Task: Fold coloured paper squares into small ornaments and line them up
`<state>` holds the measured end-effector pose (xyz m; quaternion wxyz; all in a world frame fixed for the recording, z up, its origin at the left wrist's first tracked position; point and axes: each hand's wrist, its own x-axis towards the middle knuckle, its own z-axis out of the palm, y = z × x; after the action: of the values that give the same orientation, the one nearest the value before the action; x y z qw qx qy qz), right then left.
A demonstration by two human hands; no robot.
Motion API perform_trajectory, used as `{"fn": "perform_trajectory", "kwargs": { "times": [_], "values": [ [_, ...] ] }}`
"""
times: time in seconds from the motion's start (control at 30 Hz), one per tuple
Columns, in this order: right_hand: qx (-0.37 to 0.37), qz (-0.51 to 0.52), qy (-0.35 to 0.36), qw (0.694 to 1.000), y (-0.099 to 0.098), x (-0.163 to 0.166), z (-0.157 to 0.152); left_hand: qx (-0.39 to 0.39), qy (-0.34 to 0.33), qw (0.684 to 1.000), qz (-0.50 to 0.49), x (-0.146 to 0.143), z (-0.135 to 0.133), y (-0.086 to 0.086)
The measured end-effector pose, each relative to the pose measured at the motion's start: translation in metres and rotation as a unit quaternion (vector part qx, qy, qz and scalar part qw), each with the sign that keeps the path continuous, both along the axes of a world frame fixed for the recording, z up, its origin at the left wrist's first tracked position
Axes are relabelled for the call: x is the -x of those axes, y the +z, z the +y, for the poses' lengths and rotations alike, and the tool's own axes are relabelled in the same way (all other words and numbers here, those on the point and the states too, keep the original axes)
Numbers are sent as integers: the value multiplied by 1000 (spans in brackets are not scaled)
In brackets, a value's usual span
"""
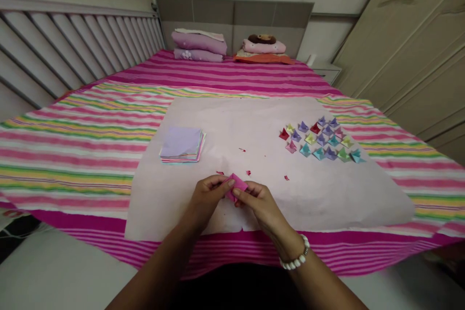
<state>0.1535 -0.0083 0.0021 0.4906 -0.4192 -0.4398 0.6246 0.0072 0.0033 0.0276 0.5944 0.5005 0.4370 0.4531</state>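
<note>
A small folded piece of pink paper (238, 183) is held between both hands, just above the near part of a large pale sheet (254, 126). My left hand (209, 196) pinches its left side, thumb on top. From the right, my right hand (258, 199) grips it with the thumb pressed on its lower face; a white bead bracelet circles that wrist. The fingers behind the paper are partly hidden. Beyond my left hand lies a stack of square coloured paper (181, 143), lavender on top. Several small folded paper shapes (321, 139) in many colours stand grouped at the right.
Tiny red scraps (248, 173) dot the sheet around my hands. Underneath is a bed with a striped cover (90, 155). Folded bedding (199, 46) sits by the headboard (232, 19). A slatted rail (83, 38) runs along the left, a wardrobe (417, 58) along the right.
</note>
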Motion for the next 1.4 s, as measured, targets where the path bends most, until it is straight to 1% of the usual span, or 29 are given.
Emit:
{"fn": "perform_trajectory", "kwargs": {
  "times": [0.1, 0.2, 0.27, 0.4, 0.53, 0.6, 0.67, 0.77, 0.93, 1.0, 1.07, 1.2, 1.27, 1.4],
  "values": [
    [-1, -5, 12, 1000, -1, 3, -2, 5, -10, 1000, -1, -3, -1, 2],
    [-7, -8, 16, 1000, 0, 4, -4, -27, 9, 999, 23, -3, -1, 4],
    [-12, -6, 11, 1000, 1, 4, -5, -39, 11, 999, 24, -3, 0, 4],
    [-16, -19, -22, 999, 3, -1, -7, -42, 20, 999, 13, 0, 2, 3],
    [2, -13, -56, 998, 5, -4, -7, -51, 18, 999, 7, 6, 0, 1],
    [9, -3, -57, 998, 5, -4, -7, -68, 13, 997, 28, 8, -1, -1],
    [15, 5, -54, 998, 5, -3, -7, -102, 11, 994, 46, 10, -1, -2],
    [19, 16, -53, 998, 5, 0, -8, -138, 16, 990, 26, 10, -1, -2],
    [29, 39, -40, 998, 8, 1, -8, -83, -1, 996, -35, 10, -1, -3],
    [34, 49, -39, 997, 9, 2, -7, -81, -8, 996, -38, 10, -1, -4],
    [36, 56, -44, 997, 11, 2, -7, -104, -11, 994, -21, 10, 0, -6],
    [39, 66, -49, 996, 13, 3, -5, -164, -19, 985, 43, 11, 2, -6],
    [37, 71, -49, 996, 13, 3, -4, -173, -33, 983, 59, 13, 3, -6],
    [31, 82, -49, 995, 12, 2, -3, -165, -72, 981, 75, 16, 5, -5]
  ]
}}
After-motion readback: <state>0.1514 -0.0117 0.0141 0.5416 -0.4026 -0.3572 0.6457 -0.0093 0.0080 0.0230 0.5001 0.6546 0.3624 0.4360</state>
